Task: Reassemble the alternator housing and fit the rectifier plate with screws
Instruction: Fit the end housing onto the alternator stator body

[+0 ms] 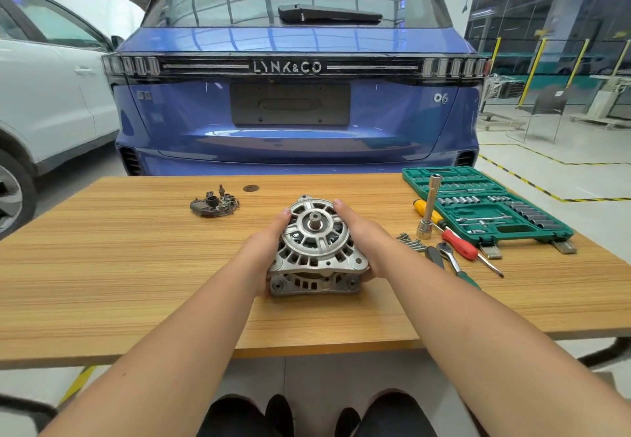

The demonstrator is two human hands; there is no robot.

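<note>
The silver alternator housing (316, 245) stands on the wooden table (136, 265), shaft end facing up, its two halves stacked together. My left hand (264, 252) grips its left side and my right hand (362, 235) grips its right side, fingers wrapped over the upper half. The dark rectifier plate (214, 204) lies apart at the back left of the table. A small heap of screws (411, 241) lies just right of my right hand.
A green socket set case (485, 207) lies open at the right. Beside it are a socket extension (428, 209), a red-handled screwdriver (459, 243) and a ratchet (450, 259). A small dark disc (251, 188) lies near the far edge. A blue car (293, 95) stands behind the table.
</note>
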